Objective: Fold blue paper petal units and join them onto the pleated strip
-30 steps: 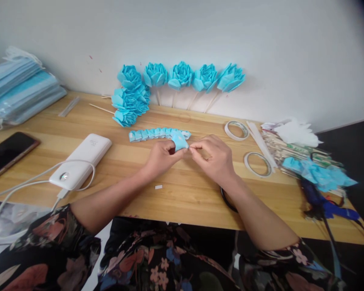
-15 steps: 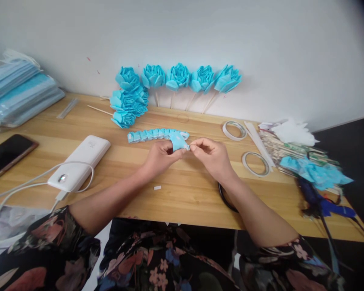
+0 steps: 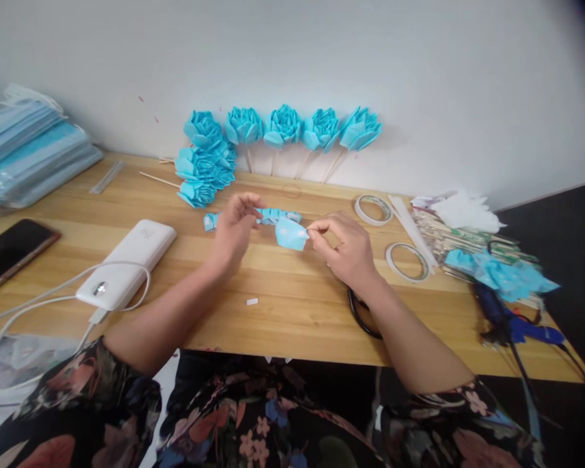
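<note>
Nearest, the right hand (image 3: 347,250) pinches a blue folded petal piece (image 3: 291,234) between thumb and forefinger, lifting it off the wooden table (image 3: 292,305). Beyond, the left hand (image 3: 234,227), fingers apart and curled, seems to touch the pleated blue strip (image 3: 277,215), perhaps steadying it.

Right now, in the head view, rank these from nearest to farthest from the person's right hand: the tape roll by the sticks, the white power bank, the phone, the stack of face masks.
From the right hand:
1. Tape roll, just to its right.
2. White power bank, across the table to the left.
3. Phone, near the left edge.
4. Stack of face masks, far left corner by the wall.
</note>
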{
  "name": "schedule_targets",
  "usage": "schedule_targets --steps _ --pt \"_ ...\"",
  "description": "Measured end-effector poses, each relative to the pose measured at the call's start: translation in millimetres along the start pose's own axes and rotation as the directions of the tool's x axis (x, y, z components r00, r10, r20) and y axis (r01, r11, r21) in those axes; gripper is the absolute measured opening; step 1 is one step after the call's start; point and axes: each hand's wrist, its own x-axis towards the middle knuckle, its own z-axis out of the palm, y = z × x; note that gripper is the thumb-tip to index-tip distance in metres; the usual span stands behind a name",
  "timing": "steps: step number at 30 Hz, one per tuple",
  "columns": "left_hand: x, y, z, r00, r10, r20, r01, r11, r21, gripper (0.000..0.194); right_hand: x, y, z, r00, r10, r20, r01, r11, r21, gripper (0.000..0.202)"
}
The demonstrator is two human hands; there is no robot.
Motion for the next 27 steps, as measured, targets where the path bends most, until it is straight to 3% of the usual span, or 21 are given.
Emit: schedule_targets --steps 2,4,7,9,12,16,23,27 --pt "1.3 7.5 -2.7 0.999 0.04 0.026 -0.041 0.997 0.064 0.019 -0.4 0.6 0.5 0.997 -0.072 0.02 0.072 0.997 -0.025 0.011" --pt "-0.2 13.4 -2.4 0.984 0.032 0.177 -0.057 0.989 0.137 0.019 -0.6 0.4 1.4 0.99 -0.134 0.046 0.135 0.99 -0.028 0.01" --pt "-4.4 16.1 0.9 0.907 -0.026 0.42 -0.074 0.973 0.22 0.033 -0.4 -0.7 2.7 0.977 -0.204 0.071 0.206 0.978 -0.031 0.01" --pt "-6.3 15.3 2.5 0.869 -0.062 0.492 -0.081 0.961 0.264 0.04 -0.4 -1.0 3.4 0.971 -0.23 0.067 0.233 0.972 -0.041 0.01" --pt "-7.1 14.7 2.9 0.849 -0.099 0.519 -0.06 0.957 0.282 0.045 -0.8 0.2 4.2 0.967 -0.252 0.048 0.254 0.966 -0.053 0.01" --pt "-7.5 16.0 3.3 0.829 -0.149 0.539 0.046 0.979 0.199 0.035 -1.2 1.6 4.9 0.962 -0.269 0.04 0.271 0.961 -0.059 0.009" --pt "-8.8 10.8 6.8 0.839 -0.236 0.489 0.206 0.972 0.115 0.023 -0.6 -3.8 5.9 0.954 -0.299 -0.002 0.297 0.949 -0.107 0.01" --pt "-10.5 8.1 10.2 0.851 -0.27 0.451 0.26 0.962 0.087 0.022 -3.3 -3.3 10.1 0.966 -0.255 -0.036 0.248 0.959 -0.134 0.011"
